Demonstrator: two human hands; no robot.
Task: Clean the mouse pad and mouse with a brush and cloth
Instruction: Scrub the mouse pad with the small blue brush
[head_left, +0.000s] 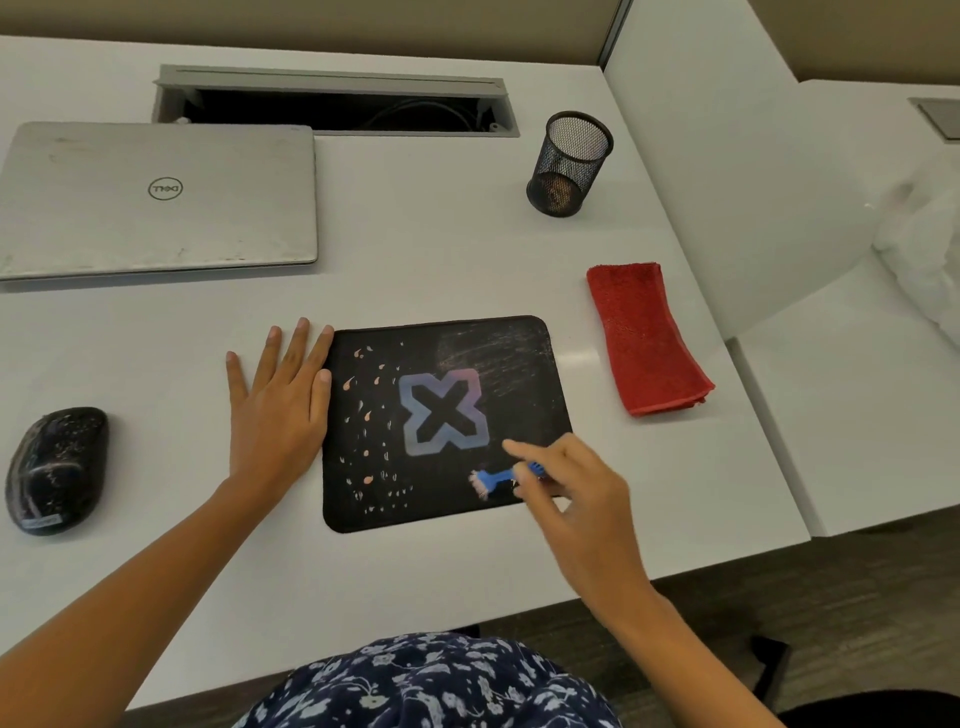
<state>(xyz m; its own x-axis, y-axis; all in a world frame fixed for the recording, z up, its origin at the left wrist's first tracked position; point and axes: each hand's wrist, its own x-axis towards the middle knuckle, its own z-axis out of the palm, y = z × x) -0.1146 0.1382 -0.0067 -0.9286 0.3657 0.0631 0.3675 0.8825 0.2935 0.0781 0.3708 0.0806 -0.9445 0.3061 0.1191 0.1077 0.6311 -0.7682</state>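
The dusty mouse (56, 470) sits at the left, well apart. My left hand (275, 400) lies flat, fingers straight, at the mouse pad's (519, 364) left edge, likely to stop it sliding. My right hand (571, 488) pinches the blue brush (498, 477), bristles on the pad's near-right part. The folded red cloth (649, 338) lies to the right, within reach.

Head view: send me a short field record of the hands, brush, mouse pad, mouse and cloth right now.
mouse pad: black, pale specks across its left half
brush: blue, bristles at the pad's near right corner
left hand: flat on the table, fingers straight, thumb at the pad's left edge
right hand: grips the brush handle
mouse: left of the pad, speckled, untouched
cloth: red, folded, right of the pad, untouched
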